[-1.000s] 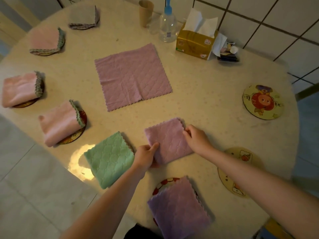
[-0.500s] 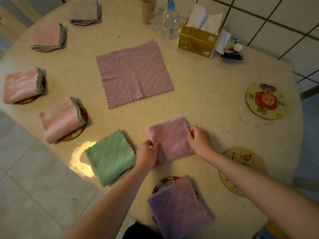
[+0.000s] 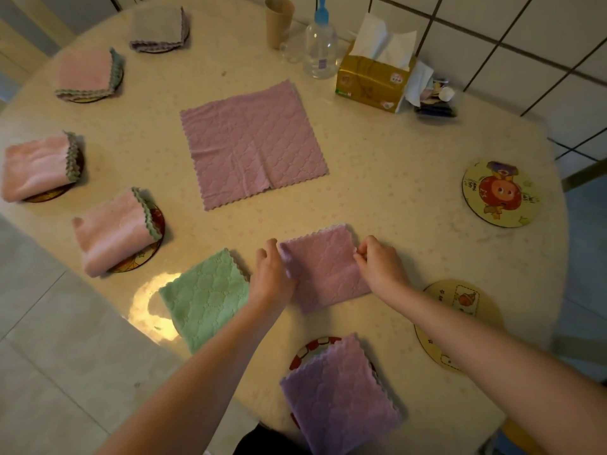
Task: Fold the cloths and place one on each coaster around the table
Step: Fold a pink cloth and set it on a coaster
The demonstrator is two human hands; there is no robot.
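Round table (image 3: pixel 377 198), tiled wall behind. We pinch the folded cloth (image 3: pixel 323 267), left hand (image 3: pixel 271 274) and right hand (image 3: pixel 381 266) gripping opposite edges; we should square corners before lifting to the bare coaster (image 3: pixel 460 320).

Lighting is dim and warm, with a yellowish cast over the table (image 3: pixel 394 198). One bright glare patch sits on the glossy tabletop near its left edge, beside the green cloth (image 3: pixel 205 298). Shadows are soft and short, falling just beside the folded cloths. Wide-angle distortion bends the table rim and the wall tiles (image 3: pixel 525 34). Detail is soft overall, and softer toward the frame edges.
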